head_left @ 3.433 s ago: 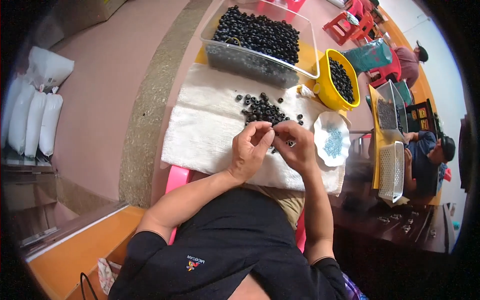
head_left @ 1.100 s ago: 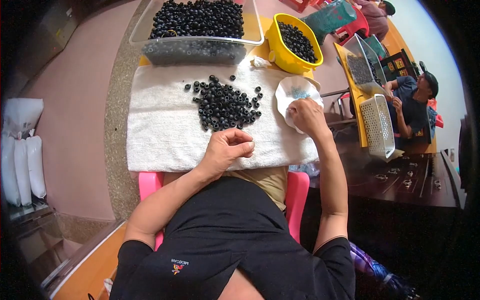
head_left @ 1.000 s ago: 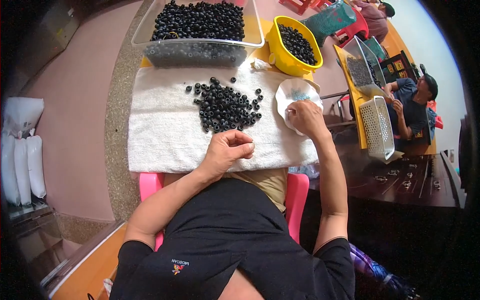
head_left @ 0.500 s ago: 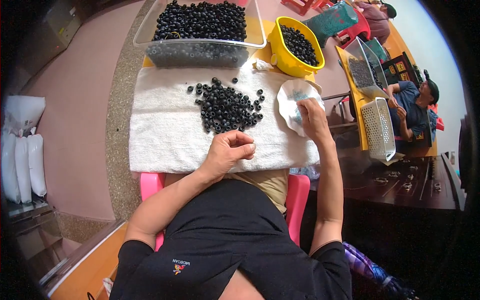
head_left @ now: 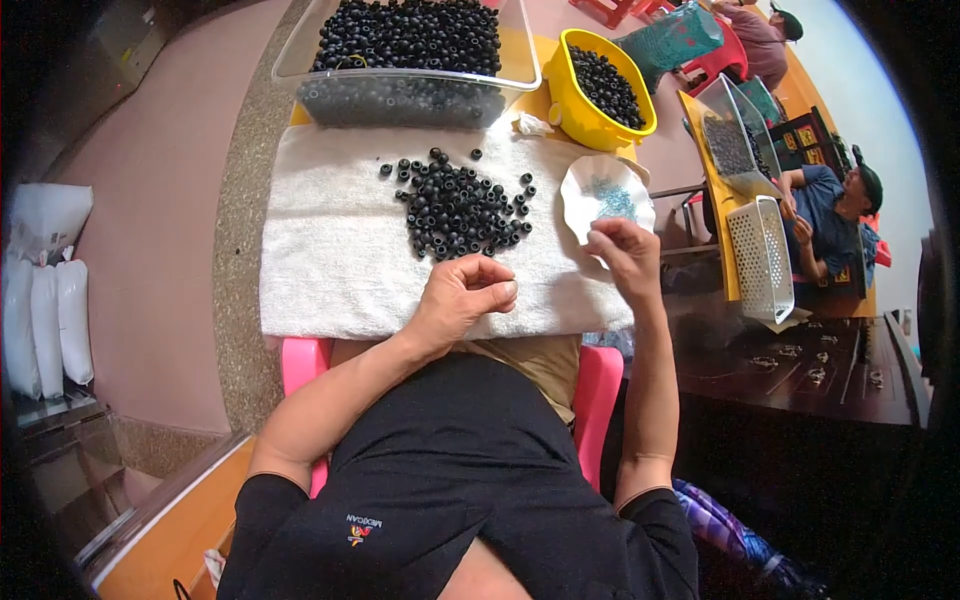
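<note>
My left hand [head_left: 466,299] is curled in a pinch just in front of a pile of black round beads [head_left: 460,210] with holes; whatever its fingertips hold is too small to make out. The pile lies on a white towel [head_left: 330,270]. Off to the right, a white scalloped dish [head_left: 577,190] carries small pale-blue pieces [head_left: 612,198]. Over the dish's near edge is my right hand [head_left: 628,258], thumb and fingers pinched together. Anything between them is hidden or too tiny to name.
Behind the towel stand a clear plastic bin [head_left: 400,103] full of black beads and a yellow tub [head_left: 603,125] with more. A crumpled tissue [head_left: 532,125] lies between them. At right, a person [head_left: 835,205] sits by another table with a white perforated basket [head_left: 758,260].
My right hand has drawn back from the middle of the dish toward me, uncovering the pale-blue pieces. My left hand keeps its pinch in nearly the same spot.
</note>
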Demonstrator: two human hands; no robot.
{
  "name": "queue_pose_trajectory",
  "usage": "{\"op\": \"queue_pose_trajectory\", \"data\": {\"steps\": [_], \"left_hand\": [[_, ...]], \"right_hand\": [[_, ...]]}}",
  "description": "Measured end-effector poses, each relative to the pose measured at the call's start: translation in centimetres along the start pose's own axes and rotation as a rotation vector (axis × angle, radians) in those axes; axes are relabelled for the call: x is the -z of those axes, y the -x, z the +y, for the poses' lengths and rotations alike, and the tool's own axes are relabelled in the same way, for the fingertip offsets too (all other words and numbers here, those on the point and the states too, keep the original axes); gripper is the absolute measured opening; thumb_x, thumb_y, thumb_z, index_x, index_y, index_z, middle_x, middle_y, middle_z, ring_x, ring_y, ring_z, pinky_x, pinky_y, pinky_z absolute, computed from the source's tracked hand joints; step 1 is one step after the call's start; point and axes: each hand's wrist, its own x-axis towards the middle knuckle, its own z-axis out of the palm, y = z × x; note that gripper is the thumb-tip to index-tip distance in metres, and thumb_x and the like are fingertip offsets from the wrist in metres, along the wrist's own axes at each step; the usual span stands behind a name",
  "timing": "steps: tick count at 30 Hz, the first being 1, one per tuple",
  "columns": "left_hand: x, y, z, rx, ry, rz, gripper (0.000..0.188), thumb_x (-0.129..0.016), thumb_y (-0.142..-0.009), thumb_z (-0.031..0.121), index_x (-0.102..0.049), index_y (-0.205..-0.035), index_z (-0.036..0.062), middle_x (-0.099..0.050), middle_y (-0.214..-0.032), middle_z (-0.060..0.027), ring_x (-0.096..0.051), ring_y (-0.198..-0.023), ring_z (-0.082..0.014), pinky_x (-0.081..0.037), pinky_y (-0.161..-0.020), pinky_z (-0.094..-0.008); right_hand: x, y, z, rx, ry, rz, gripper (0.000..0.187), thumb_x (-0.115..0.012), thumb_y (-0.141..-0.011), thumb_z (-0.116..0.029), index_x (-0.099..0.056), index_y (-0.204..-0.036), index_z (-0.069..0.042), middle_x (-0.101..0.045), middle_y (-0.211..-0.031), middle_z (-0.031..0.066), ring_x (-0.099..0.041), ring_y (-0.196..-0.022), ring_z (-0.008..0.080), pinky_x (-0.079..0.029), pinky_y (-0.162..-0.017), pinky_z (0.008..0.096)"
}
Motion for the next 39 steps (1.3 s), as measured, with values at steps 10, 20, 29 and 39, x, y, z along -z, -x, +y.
{"op": "queue_pose_trajectory", "data": {"steps": [10, 20, 29, 39], "left_hand": [[-0.3, -0.1, 0.3, 0.017, -0.026, -0.055, 0.015, -0.069, -0.092, 0.005, -0.065, -0.105, -0.0003, -0.069, -0.093, -0.0056, -0.066, -0.083, -0.0112, -0.056, -0.077, -0.0257], [0.0, 0.0, 0.3, 0.110, 0.019, -0.143, 0.015, -0.070, -0.091, 0.007, -0.064, -0.103, 0.0008, -0.069, -0.093, -0.0064, -0.067, -0.084, -0.0127, -0.056, -0.077, -0.0272], [0.0, 0.0, 0.5, 0.158, 0.121, -0.031, 0.015, -0.068, -0.093, 0.007, -0.062, -0.104, 0.0000, -0.067, -0.094, -0.0070, -0.068, -0.083, -0.0154, -0.060, -0.079, -0.0294], [-0.5, 0.3, 0.4, 0.144, 0.153, 0.017, 0.011, -0.068, -0.093, 0.006, -0.062, -0.100, 0.0001, -0.068, -0.092, -0.0076, -0.068, -0.083, -0.0154, -0.060, -0.079, -0.0300]], "right_hand": [[-5.4, 4.0, 0.0, 0.091, 0.023, -0.363, 0.004, -0.065, -0.092, -0.001, -0.066, -0.092, 0.003, -0.064, -0.087, 0.0022, -0.059, -0.078, 0.0082, -0.049, -0.071, 0.0231], [-5.9, 5.2, 0.2, -0.006, -0.134, -0.353, 0.006, -0.064, -0.093, -0.004, -0.065, -0.091, 0.002, -0.064, -0.086, 0.0013, -0.059, -0.080, 0.0074, -0.048, -0.073, 0.0221], [-7.9, 6.2, 1.6, 0.448, 0.102, -0.017, 0.009, -0.070, -0.091, -0.005, -0.067, -0.098, 0.000, -0.070, -0.087, 0.0103, -0.068, -0.081, 0.0169, -0.053, -0.072, 0.0295], [-8.5, 7.1, 0.8, 0.524, 0.231, 0.066, 0.010, -0.070, -0.087, -0.001, -0.068, -0.097, -0.002, -0.070, -0.087, 0.0133, -0.068, -0.079, 0.0247, -0.053, -0.071, 0.0326]]}}
